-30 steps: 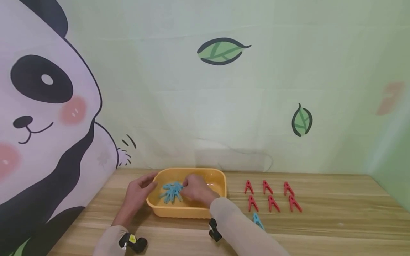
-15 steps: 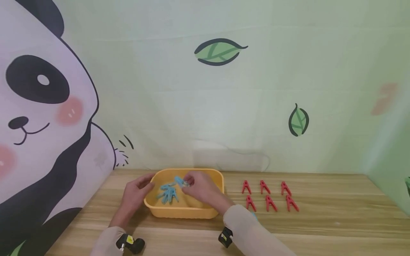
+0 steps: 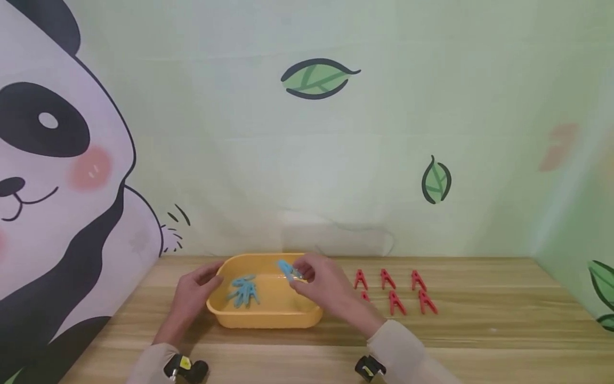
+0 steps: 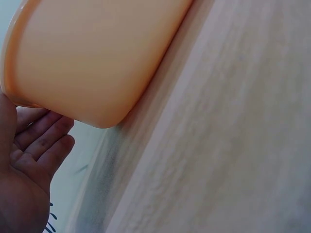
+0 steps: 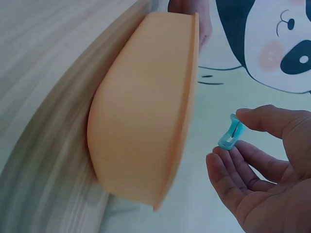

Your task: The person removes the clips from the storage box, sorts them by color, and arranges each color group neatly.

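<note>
Between thumb and fingertips, my right hand (image 3: 331,285) pinches a light blue clothespin (image 3: 285,269) above the right part of a yellow plastic basin (image 3: 268,321). In the right wrist view the clothespin (image 5: 229,137) shows clear of the basin's rim. My left hand (image 3: 191,292) holds the basin's left end, thumb at the rim and fingers along the outside, as the left wrist view shows with the basin wall (image 4: 92,63) beside the fingers. Inside the basin, toward the left, lies a small heap of blue clothespins (image 3: 244,291).
Red clothespins (image 3: 394,303) lie in two rows on the wooden table (image 3: 479,341) right of the basin; my right hand partly covers one. A pale green backdrop (image 3: 230,160) with a panda and leaves stands behind the table. Each wrist wears a small black camera (image 3: 186,368).
My right hand has come up out of the basin and moved right, bringing one blue clothespin from the heap. The left hand keeps its hold. The head view has turned slightly right.
</note>
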Demonstrator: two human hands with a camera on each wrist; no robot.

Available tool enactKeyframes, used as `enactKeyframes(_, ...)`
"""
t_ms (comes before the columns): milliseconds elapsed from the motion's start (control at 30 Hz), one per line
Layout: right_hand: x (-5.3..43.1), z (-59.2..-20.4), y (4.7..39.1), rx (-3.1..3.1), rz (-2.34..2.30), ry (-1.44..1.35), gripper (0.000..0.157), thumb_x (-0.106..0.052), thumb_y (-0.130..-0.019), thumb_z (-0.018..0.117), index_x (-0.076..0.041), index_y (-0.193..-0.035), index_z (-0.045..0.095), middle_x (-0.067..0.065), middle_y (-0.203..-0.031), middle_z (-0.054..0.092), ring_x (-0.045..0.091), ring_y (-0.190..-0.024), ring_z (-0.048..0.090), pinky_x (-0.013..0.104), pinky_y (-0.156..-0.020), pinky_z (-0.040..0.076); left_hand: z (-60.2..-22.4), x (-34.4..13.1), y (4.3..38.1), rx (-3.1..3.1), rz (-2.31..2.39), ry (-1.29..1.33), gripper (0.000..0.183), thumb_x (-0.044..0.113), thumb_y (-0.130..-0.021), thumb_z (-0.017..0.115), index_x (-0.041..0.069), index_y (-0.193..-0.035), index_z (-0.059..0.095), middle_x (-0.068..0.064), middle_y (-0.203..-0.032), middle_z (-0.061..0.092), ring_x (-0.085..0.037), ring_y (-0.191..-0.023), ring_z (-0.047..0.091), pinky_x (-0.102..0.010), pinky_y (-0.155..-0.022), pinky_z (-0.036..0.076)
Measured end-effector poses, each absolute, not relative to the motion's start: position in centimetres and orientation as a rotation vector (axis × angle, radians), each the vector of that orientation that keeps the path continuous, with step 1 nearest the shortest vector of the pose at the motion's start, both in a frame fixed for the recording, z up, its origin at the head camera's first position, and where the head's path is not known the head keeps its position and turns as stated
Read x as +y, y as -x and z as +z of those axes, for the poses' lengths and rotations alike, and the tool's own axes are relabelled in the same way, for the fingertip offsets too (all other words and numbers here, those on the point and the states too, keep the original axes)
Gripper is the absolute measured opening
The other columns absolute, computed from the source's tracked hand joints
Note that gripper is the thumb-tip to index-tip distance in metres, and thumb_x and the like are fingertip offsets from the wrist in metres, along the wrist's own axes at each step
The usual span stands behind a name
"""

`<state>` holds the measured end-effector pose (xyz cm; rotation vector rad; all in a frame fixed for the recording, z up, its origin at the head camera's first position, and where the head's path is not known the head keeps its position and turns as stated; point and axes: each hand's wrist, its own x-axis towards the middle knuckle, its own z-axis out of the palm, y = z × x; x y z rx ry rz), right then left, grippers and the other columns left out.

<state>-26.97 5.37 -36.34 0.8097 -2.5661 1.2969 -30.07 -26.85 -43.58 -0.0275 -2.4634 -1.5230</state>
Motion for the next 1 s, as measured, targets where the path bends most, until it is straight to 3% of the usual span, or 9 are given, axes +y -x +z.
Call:
enactKeyframes(200, 7.5, -35.8, 26.2, -2.551, 1.317, -0.711, 0.025, -0.011, -0.093, 0.083, -0.001, -0.114, 0.073, 0.004, -0.103, 0.071, 0.016, -0.091, 0.066, 0.029, -0.081, 0.059, -43.6, -27.2, 29.9, -2.472, -1.542, 0.013, 0.042, 0.013, -0.107, 0.064, -0.004, -0.145, 0.061, -0.024, -0.144, 0.063, -0.037, -0.134, 0.06, -0.029, -0.106, 0.051)
enactKeyframes(400, 10.2, -35.5, 25.5, -2.564, 1.314, -0.563, 0.024, -0.009, -0.092, 0.084, -0.004, -0.113, 0.073, 0.002, -0.102, 0.071, 0.014, -0.091, 0.067, 0.032, -0.083, 0.06, -43.8, -27.1, 30.1, -2.466, -1.546, 0.023, 0.042, 0.013, -0.107, 0.064, -0.005, -0.145, 0.061, -0.024, -0.143, 0.063, -0.037, -0.133, 0.061, -0.022, -0.101, 0.051)
enactKeyframes(667, 14.5, -35.9, 25.1, -2.602, 1.259, -0.49, 0.025, -0.009, -0.092, 0.084, -0.003, -0.113, 0.074, 0.002, -0.098, 0.072, 0.015, -0.088, 0.068, 0.03, -0.08, 0.06, -43.7, -26.9, 30.0, -2.45, -1.545, 0.028, 0.041, 0.01, -0.106, 0.064, -0.006, -0.144, 0.061, -0.024, -0.142, 0.064, -0.037, -0.132, 0.062, -0.021, -0.101, 0.052)
enactKeyframes(900, 17.8, -36.9, 24.4, -2.647, 1.18, -0.49, 0.025, -0.009, -0.09, 0.086, 0.0, -0.111, 0.075, 0.001, -0.093, 0.072, 0.014, -0.083, 0.066, 0.028, -0.074, 0.06, -43.6, -26.8, 30.0, -2.458, -1.55, 0.008, 0.041, 0.011, -0.106, 0.063, -0.004, -0.145, 0.061, -0.024, -0.143, 0.063, -0.037, -0.133, 0.061, -0.035, -0.108, 0.051)
enactKeyframes(1000, 18.8, -37.5, 24.2, -2.687, 1.165, -0.483, 0.026, -0.008, -0.09, 0.086, 0.002, -0.11, 0.074, 0.001, -0.094, 0.071, 0.014, -0.083, 0.065, 0.027, -0.073, 0.059, -43.6, -26.8, 30.0, -2.461, -1.544, -0.001, 0.041, 0.012, -0.106, 0.063, -0.004, -0.145, 0.061, -0.023, -0.143, 0.063, -0.037, -0.133, 0.061, -0.036, -0.108, 0.051)
